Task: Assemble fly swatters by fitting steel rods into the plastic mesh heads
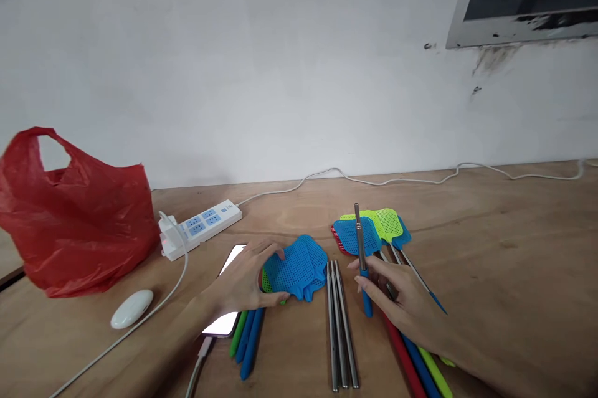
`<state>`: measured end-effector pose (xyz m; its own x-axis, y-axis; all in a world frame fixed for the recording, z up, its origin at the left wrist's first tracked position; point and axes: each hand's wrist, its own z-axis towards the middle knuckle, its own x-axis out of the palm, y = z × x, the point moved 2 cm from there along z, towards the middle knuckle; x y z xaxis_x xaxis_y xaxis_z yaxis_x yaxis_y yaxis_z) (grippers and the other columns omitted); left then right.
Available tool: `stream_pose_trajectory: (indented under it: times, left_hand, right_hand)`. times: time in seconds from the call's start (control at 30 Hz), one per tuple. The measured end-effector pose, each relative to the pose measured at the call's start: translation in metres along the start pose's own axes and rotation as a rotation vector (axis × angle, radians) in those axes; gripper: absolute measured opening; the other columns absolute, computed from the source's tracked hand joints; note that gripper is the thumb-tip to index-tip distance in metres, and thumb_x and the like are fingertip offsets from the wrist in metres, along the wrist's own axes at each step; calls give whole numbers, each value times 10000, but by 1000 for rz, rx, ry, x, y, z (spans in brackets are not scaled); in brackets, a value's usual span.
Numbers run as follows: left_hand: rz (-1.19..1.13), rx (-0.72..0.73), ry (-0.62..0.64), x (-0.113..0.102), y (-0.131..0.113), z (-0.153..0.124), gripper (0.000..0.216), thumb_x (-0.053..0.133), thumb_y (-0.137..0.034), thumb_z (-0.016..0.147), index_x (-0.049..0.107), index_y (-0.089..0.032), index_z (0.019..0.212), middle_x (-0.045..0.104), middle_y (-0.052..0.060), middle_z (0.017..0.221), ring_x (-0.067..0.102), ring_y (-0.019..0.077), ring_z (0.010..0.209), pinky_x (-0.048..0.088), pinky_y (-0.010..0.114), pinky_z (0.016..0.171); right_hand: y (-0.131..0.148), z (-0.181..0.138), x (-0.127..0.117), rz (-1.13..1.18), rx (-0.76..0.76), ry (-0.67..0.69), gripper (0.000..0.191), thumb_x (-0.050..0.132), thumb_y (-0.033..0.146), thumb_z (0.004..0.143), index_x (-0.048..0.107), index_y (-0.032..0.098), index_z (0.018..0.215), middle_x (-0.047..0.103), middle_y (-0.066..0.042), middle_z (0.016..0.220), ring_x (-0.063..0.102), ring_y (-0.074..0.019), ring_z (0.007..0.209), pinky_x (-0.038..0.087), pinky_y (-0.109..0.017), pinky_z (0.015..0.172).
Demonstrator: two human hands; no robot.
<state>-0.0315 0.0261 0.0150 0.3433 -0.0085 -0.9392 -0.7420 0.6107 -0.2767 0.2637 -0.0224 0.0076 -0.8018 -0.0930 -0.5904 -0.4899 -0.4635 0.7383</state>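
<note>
My left hand (243,283) rests on a heap of blue and green mesh swatter heads (299,268), fingers curled round the heap's left edge. Below it lie several blue and green plastic handles (246,339). My right hand (397,298) pinches a metal rod with a blue handle (361,258) and holds it upright. Three bare metal rods (340,323) lie side by side between my hands. Beyond my right hand is a pile of assembled fly swatters (374,230) with blue, green and red heads, their handles running under my right wrist.
A red plastic bag (75,230) stands at the left. A white power strip (200,227) with a cable, a white mouse (131,309) and a lit phone (227,323) lie near my left hand. A white cable (397,181) runs along the wall on the wooden table (514,248).
</note>
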Motion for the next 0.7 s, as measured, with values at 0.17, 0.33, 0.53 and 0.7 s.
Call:
stream_pose_trajectory:
  times: [0.17,0.33,0.53,0.7]
  left_hand:
    - [44,-11,-47,-5,-3,-1,522,744,-543,724,547,-229,1091,645,98,1162,593,335,1055,469,443,876]
    - [9,28,-129,-7,-8,-3,480,731,-498,737,537,-241,1093,637,83,1177,596,316,1059,474,426,888]
    - [26,27,-158,-4,-16,-6,482,715,-520,760,523,-255,1114,637,67,1176,612,304,1033,485,402,859]
    - [-13,-38,-171,-5,-23,-4,461,685,-518,804,502,-249,1130,641,66,1154,627,289,991,482,390,834]
  right_hand:
    - [-3,4,1,149,44,-75,293,469,370,993,553,206,1222,657,5,708,587,-181,642,407,-285,565]
    - [-9,14,-7,302,143,-76,279,484,378,972,545,207,1184,590,51,617,517,-152,567,373,-258,530]
    - [-3,16,-28,-141,-46,97,286,475,424,997,638,220,878,377,86,497,359,-116,468,246,-264,505]
    - [-9,7,-34,-504,-389,131,214,485,302,998,669,201,958,700,-19,741,612,-175,643,314,-295,582]
